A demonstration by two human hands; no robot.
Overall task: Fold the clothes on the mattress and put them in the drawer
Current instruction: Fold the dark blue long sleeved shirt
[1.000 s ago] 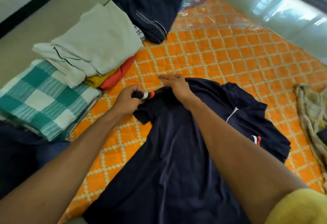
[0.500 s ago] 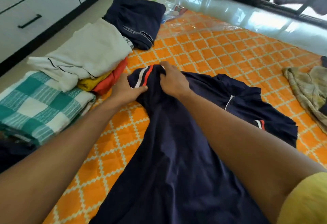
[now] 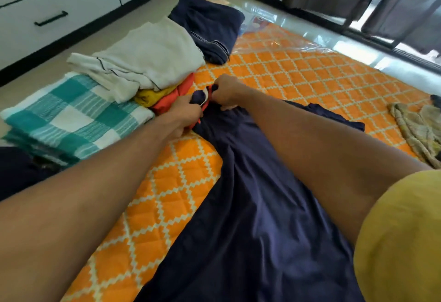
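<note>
a: we note both hands at the navy shirt (image 3: pixel 250 206), laid lengthwise on the orange mattress (image 3: pixel 298 75). left hand (image 3: pixel 183 113) and right hand (image 3: pixel 225 94) each hold a curled grip on its striped sleeve end.

b: edges: folded stack (image 3: pixel 143 63) and checked cloth (image 3: pixel 71 120) line the left edge, touching. bare quilt lies beyond the hands. crumpled cloth (image 3: pixel 417 130) sits far right.

a: drawer (image 3: pixel 47 18) front is closed; we cannot see its contents.

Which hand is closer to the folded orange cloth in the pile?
Left. The left hand lies right beside the orange cloth; the right hand is farther right.
</note>
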